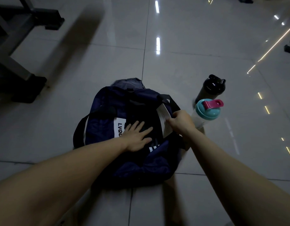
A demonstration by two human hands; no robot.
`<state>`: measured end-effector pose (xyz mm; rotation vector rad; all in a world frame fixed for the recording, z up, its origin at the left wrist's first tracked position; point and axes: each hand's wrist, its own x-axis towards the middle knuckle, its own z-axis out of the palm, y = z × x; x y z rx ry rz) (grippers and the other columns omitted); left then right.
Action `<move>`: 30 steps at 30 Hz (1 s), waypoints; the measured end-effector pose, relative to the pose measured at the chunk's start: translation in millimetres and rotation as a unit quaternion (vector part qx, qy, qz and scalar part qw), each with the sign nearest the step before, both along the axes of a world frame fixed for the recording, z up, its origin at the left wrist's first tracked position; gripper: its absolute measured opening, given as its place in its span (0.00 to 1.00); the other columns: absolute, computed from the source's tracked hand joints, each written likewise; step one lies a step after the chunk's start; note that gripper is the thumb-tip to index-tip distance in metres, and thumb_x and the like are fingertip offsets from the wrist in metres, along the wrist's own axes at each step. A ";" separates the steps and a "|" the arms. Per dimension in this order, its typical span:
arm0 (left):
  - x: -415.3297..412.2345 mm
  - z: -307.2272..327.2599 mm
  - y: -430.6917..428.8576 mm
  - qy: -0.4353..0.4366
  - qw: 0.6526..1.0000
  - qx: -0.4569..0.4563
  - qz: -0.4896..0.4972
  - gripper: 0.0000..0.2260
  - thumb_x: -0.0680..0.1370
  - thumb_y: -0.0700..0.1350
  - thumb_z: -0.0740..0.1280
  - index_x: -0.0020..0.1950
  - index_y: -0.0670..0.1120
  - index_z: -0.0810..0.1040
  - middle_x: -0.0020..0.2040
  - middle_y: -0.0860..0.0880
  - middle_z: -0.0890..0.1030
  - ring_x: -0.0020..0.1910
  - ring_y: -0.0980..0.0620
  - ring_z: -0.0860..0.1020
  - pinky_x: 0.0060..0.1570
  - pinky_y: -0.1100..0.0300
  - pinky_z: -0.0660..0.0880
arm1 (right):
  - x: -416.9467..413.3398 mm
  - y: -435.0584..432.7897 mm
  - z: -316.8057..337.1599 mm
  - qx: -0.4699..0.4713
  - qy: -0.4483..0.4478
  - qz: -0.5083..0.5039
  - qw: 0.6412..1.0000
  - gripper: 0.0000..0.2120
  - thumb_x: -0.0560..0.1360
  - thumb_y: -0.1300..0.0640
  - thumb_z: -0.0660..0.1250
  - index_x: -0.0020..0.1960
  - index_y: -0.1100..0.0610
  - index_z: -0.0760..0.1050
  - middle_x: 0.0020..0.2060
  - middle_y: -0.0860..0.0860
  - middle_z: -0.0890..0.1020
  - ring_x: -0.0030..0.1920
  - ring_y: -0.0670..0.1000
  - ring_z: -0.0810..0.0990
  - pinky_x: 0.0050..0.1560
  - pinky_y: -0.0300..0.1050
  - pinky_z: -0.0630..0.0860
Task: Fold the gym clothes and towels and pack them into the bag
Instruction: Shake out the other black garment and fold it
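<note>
A navy gym bag (105, 111) with black straps lies on the tiled floor in the middle of the view. Its top stands open, with dark clothing (141, 115) inside. My left hand (136, 136) lies flat with spread fingers, pressing down on the dark cloth in the opening. My right hand (181, 121) pinches the bag's right rim beside a white label (163, 119). A grey-blue piece of fabric (128, 81) shows at the bag's far end.
Two shaker bottles stand right of the bag: a black one (209, 88) and a clear one with a teal lid and pink cap (206, 111). Dark legs of gym equipment (21, 62) occupy the upper left. Glossy tile floor surrounds everything.
</note>
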<state>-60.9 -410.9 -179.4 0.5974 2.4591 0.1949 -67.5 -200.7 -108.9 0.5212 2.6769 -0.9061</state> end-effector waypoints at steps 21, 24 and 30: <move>25.3 7.5 -1.1 0.009 0.999 -0.007 0.050 0.32 0.85 0.58 0.51 0.83 0.49 0.40 0.82 0.40 0.40 0.81 0.42 0.39 0.80 0.48 0.45 | 15.4 6.5 18.7 -0.253 -0.073 0.029 0.964 0.15 0.79 0.56 0.70 0.57 0.69 0.78 0.54 0.66 0.82 0.43 0.54 0.82 0.33 0.39 0.77; 18.0 5.5 -3.0 -0.015 1.000 -0.024 0.003 0.32 0.85 0.58 0.50 0.82 0.49 0.37 0.81 0.39 0.35 0.80 0.43 0.34 0.80 0.50 0.40 | 16.2 7.8 16.8 -0.261 -0.079 0.025 0.962 0.15 0.80 0.56 0.69 0.58 0.69 0.78 0.53 0.65 0.83 0.44 0.54 0.83 0.35 0.40 0.78; 8.5 12.8 -6.8 0.039 0.993 -0.091 -0.061 0.31 0.85 0.57 0.50 0.83 0.50 0.39 0.82 0.40 0.39 0.81 0.43 0.39 0.80 0.49 0.42 | 19.5 2.6 3.8 -0.208 -0.066 0.031 0.976 0.19 0.80 0.52 0.69 0.50 0.71 0.78 0.45 0.67 0.83 0.39 0.57 0.81 0.36 0.44 0.78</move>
